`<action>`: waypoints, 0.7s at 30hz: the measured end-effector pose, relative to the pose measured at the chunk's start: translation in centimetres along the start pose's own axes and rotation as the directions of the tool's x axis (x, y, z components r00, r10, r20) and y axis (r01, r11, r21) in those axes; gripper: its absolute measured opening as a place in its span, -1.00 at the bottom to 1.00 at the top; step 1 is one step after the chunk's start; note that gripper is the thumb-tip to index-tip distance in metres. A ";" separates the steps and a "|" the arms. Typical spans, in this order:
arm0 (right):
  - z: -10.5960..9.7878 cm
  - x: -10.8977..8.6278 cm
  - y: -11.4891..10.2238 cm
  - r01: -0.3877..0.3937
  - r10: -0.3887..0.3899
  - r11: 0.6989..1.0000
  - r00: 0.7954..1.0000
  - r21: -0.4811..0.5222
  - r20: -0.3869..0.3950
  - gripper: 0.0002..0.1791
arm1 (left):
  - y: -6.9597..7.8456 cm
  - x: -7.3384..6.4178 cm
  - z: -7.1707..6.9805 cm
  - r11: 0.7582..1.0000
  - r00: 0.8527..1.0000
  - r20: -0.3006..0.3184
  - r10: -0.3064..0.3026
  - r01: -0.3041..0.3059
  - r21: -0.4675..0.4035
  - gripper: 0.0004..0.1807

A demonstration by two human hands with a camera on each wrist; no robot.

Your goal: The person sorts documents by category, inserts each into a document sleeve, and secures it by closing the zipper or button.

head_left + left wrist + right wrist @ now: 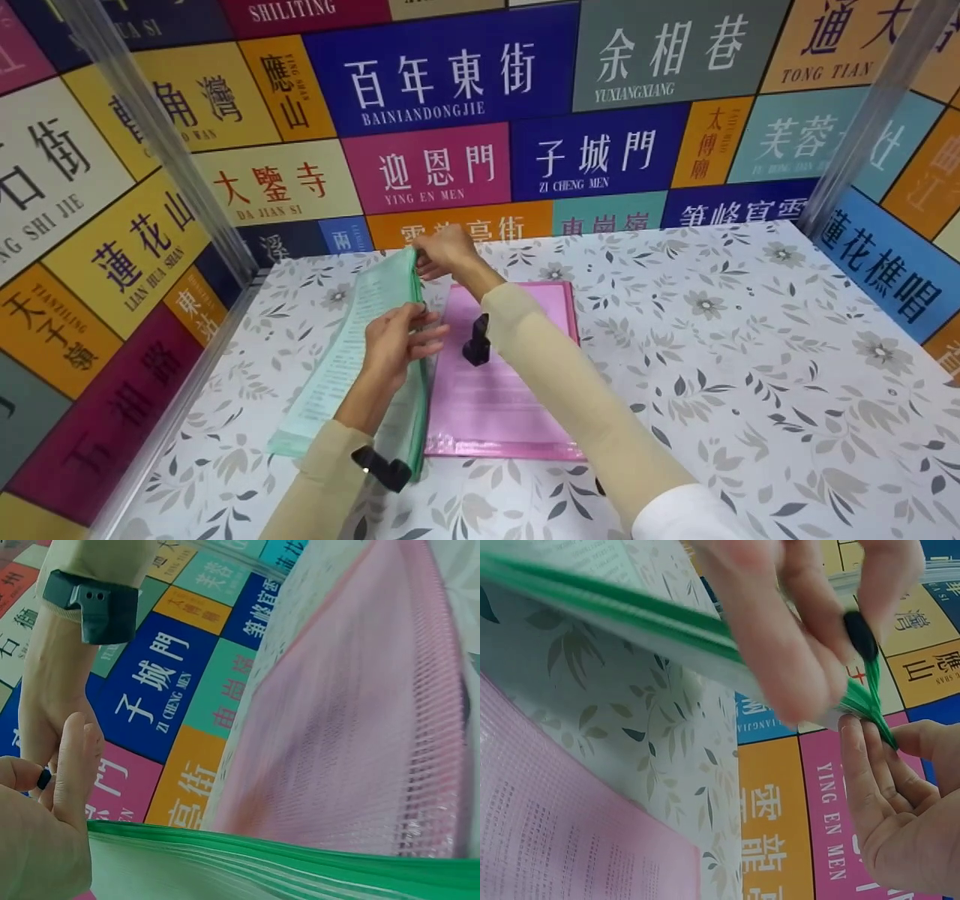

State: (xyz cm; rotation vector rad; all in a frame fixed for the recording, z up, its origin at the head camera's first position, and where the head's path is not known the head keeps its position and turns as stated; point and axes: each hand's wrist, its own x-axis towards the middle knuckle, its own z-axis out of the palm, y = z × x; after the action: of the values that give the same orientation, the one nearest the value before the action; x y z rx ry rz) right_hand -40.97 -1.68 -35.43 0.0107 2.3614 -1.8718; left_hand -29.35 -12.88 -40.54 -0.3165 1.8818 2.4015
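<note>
A green-edged zip document pouch (349,330) with printed sheets inside stands tilted on the table, its zipper edge raised. At its far top corner my right hand (450,253) pinches the end of the green zipper (889,739). Nearer along that edge, my left hand (394,341) pinches a small black zipper pull (860,635) between thumb and finger. In the left wrist view my left hand (45,847) appears close, at the lower left. Flat beside the green pouch lies a pink mesh zip pouch (499,405) with a printed sheet showing through.
The table (712,390) has a white cover with grey leaves and flowers. A wall of colourful sign panels (442,82) rises behind it. Clear upright edges (862,112) stand at the back corners. Black camera mounts (382,469) sit on both wrists.
</note>
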 end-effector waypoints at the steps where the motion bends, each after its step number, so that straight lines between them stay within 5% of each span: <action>1: -0.1 0.1 0.0 0.004 -0.004 1.000 1.000 0.011 -0.003 -0.68 | -0.1 -0.2 -0.1 1.000 1.000 0.007 0.007 -0.007 0.003 -0.70; 21: -1.4 0.3 0.0 0.014 -0.018 0.997 0.999 0.078 0.049 -0.69 | -0.4 -4.4 -2.8 0.984 0.997 0.074 0.006 -0.019 0.174 -0.77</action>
State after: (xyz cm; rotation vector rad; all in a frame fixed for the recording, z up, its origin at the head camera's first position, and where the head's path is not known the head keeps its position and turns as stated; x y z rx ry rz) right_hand -41.43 -0.36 -35.19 -0.0465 2.2624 -1.9469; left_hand -24.69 -15.20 -40.69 -0.2017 2.0488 2.2021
